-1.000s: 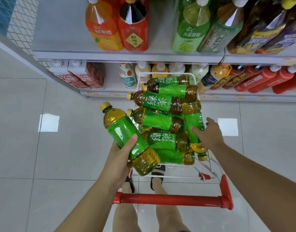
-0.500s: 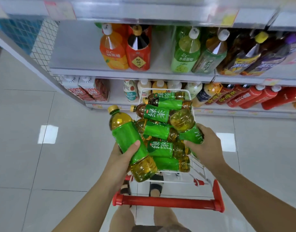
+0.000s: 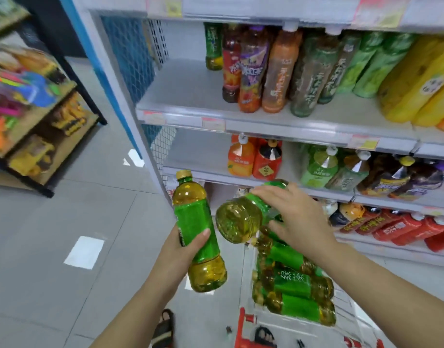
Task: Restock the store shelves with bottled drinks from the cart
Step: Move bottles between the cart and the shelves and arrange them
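My left hand (image 3: pixel 177 249) grips a green-labelled tea bottle (image 3: pixel 198 232) upright, its yellow cap at the top. My right hand (image 3: pixel 295 219) holds a second green tea bottle (image 3: pixel 241 218) tilted, base toward me, above the cart (image 3: pixel 248 322). Several more green tea bottles (image 3: pixel 291 290) lie piled in the cart at lower right. A single green tea bottle (image 3: pixel 213 46) stands at the back of the upper shelf (image 3: pixel 185 96), whose left part is bare.
Other drinks fill the shelves to the right: brown, orange and green bottles (image 3: pixel 314 71) above, orange and red bottles (image 3: pixel 253 159) below. A wooden rack of toys (image 3: pixel 35 101) stands at left across the tiled floor (image 3: pixel 65 247). My sandalled foot (image 3: pixel 164 327) is beside the cart.
My right hand has lifted a bottle out of the cart. Both bottles have risen, and the view has swung up and left toward the upper shelf.
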### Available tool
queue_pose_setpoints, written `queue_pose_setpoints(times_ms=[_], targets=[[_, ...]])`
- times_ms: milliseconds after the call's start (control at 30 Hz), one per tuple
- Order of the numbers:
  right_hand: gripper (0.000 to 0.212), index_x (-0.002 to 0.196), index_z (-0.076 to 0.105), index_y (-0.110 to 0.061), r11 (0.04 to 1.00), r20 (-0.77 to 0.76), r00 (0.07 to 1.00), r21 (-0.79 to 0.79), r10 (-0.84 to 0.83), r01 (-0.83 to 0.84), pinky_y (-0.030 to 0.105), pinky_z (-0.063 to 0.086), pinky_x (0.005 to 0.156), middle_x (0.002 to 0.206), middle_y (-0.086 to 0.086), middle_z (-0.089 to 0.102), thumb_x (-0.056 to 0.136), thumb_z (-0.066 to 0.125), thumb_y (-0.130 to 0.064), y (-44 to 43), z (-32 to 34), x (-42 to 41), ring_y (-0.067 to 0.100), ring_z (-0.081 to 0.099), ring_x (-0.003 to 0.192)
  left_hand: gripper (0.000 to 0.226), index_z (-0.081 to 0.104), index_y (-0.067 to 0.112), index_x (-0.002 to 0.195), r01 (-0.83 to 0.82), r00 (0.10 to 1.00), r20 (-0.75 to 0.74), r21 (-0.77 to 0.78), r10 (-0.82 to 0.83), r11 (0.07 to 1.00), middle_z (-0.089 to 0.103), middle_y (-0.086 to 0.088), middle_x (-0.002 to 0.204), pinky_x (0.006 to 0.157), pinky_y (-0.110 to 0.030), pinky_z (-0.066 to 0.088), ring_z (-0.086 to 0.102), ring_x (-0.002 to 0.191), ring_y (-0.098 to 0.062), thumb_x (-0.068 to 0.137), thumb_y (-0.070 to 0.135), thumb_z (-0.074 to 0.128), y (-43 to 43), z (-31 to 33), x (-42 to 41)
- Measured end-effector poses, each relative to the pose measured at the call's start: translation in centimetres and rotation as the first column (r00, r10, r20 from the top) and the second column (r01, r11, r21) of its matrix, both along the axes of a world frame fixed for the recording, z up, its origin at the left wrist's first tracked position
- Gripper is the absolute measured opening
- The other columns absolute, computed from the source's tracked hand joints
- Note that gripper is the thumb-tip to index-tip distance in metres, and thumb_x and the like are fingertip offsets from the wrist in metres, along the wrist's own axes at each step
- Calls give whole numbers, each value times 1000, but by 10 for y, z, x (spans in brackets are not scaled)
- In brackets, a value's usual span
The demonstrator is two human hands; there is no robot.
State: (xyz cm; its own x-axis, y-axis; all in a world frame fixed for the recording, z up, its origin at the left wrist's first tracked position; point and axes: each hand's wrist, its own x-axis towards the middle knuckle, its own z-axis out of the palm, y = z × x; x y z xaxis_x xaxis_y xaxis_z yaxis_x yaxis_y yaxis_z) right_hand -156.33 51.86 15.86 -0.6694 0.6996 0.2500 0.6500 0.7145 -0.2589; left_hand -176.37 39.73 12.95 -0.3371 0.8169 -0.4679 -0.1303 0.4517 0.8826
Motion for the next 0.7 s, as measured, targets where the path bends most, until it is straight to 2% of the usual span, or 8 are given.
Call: queue_pose_setpoints(times_ms=[33,100,167,233,333,500,567,700], targets=[[80,124,55,-27,999,-17,999,-16,30,-30,24,47,59,123,-10,61,52,80,-6,-3,4,-19,18,62,82,39,58,33,108,5,1000,-4,15,-5,1000,70,3,102,82,-36,54,68,91,-13,71,40,67,-3,4,-18],[80,129,48,-29,994,-85,995,-84,58,-66,34,56,70,133,-9,54,59,74,-1,-7,7,-60,20,65,97,35,58,33,109,27,1000,-9,36,-27,999,70,4,101,80,-33,55,68,90,-11,75,36,67,-8,8,-57],[78,132,47,-29,972,-186,982,-220,41,-83,37,48,94,139,-10,45,66,68,5,-15,5,-99,14,53,118,38,58,34,110,68,998,5,34,-68,997,70,5,102,81,-35,55,68,91,-11,74,39,67,-12,13,-99],[74,131,47,-31,949,-279,959,-285,54,-137,22,33,107,138,-16,40,71,68,7,-21,4,-138,-2,38,128,48,57,34,113,113,993,35,35,-114,993,70,5,104,86,-40,54,68,94,-13,69,46,71,-14,20,-141],[64,126,46,-33,917,-348,928,-313,130,-246,6,28,103,138,-20,35,77,70,1,-36,7,-192,-16,27,129,51,56,31,117,178,981,63,44,-181,983,70,3,107,89,-44,53,68,98,-17,72,47,74,-15,29,-194],[58,124,54,-33,849,-378,908,-406,179,-337,9,26,106,144,-29,28,82,43,5,-64,26,-251,-9,27,133,50,53,25,124,215,965,127,118,-230,969,68,-3,113,85,-45,53,66,103,-22,79,40,71,-12,41,-248],[59,122,59,-34,803,-384,913,-496,138,-330,6,24,106,141,-35,28,81,37,2,-68,33,-263,-12,26,132,52,52,26,125,210,968,112,133,-226,969,68,-3,114,89,-48,52,66,103,-22,77,38,68,-9,40,-262],[34,118,61,-34,744,-499,864,-603,-70,-288,12,35,102,139,-32,36,90,44,-23,-72,43,-284,-11,32,129,53,51,26,125,193,968,124,176,-216,965,68,-3,114,89,-48,52,66,102,-22,75,37,66,-1,39,-271]])
